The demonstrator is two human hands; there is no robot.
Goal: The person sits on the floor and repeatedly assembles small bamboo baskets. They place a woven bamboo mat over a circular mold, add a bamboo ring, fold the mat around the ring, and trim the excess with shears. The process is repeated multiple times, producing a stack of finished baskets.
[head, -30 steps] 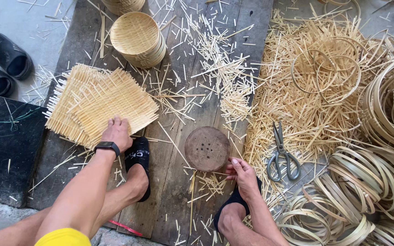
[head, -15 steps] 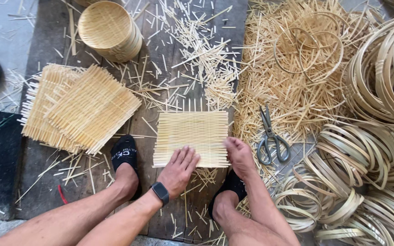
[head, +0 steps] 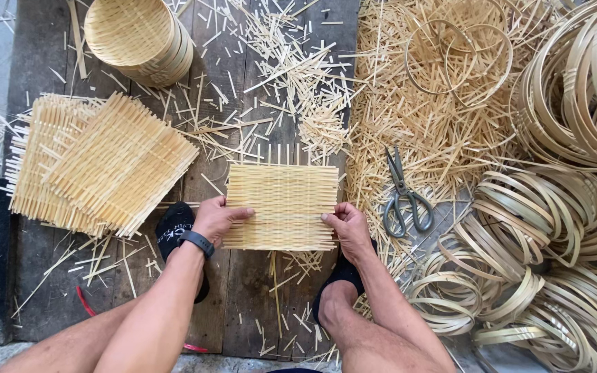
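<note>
A square woven bamboo mat (head: 281, 206) lies flat on the dark wooden boards (head: 243, 304) between my feet. My left hand (head: 217, 217), with a black watch on the wrist, grips the mat's left edge. Across from it, my right hand (head: 345, 226) grips the right edge. Both feet wear black sandals and rest on the boards just below the mat. A round disc seen earlier is hidden under the mat.
A stack of woven mats (head: 98, 162) lies at the left. Round woven baskets (head: 139, 38) stand at the top. Scissors (head: 404, 197) lie right of the mat. Bamboo hoops (head: 554, 228) pile up at the right, with loose bamboo strips (head: 423, 103) scattered above.
A second ago my hands were apart and a round brown disc lay bare; since then a mat from the left stack has been laid over it, and both hands now hold its edges.
</note>
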